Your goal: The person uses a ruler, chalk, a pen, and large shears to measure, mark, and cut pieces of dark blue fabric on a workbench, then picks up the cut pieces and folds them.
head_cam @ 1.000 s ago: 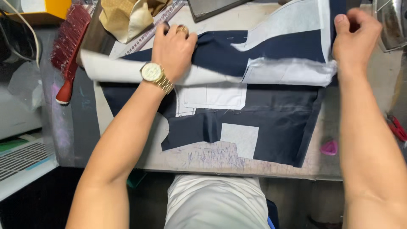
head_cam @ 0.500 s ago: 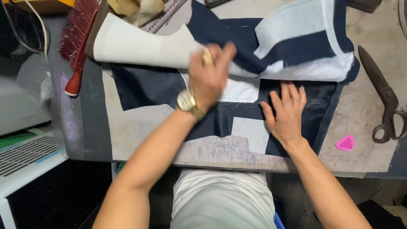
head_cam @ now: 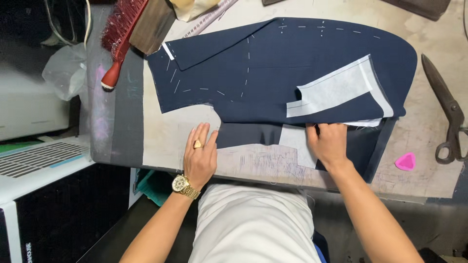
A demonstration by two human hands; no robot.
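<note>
1. The navy panel (head_cam: 273, 73) is now spread flat across the table (head_cam: 438, 170), chalk dashes up; a second ago it was bunched and folded under both hands near the far edge.
2. A white interfacing strip (head_cam: 336, 90) is seen lying on the panel's right part, and the panel's near right edge is turned up so that white lining shows beneath.
3. A second navy layer (head_cam: 248, 134) with a white patch (head_cam: 295, 141) is exposed below the panel, near the table's front edge.
4. The left hand (head_cam: 200, 156), which half a second ago was reaching over the cloth, has been drawn back and is laid flat, fingers together, on bare table just beside the lower layer's left end; nothing is held.
5. The right hand (head_cam: 329, 143) is set at the panel's near edge, fingers curled on the cloth; whether the edge is pinched or only pressed cannot be told.
6. From this it is judged that the spreading has been finished and the edges are being aligned and smoothed.
7. Shears (head_cam: 446, 117) and pink chalk (head_cam: 405, 160) lie untouched to the right; a red brush (head_cam: 119, 39) lies far left.
</note>
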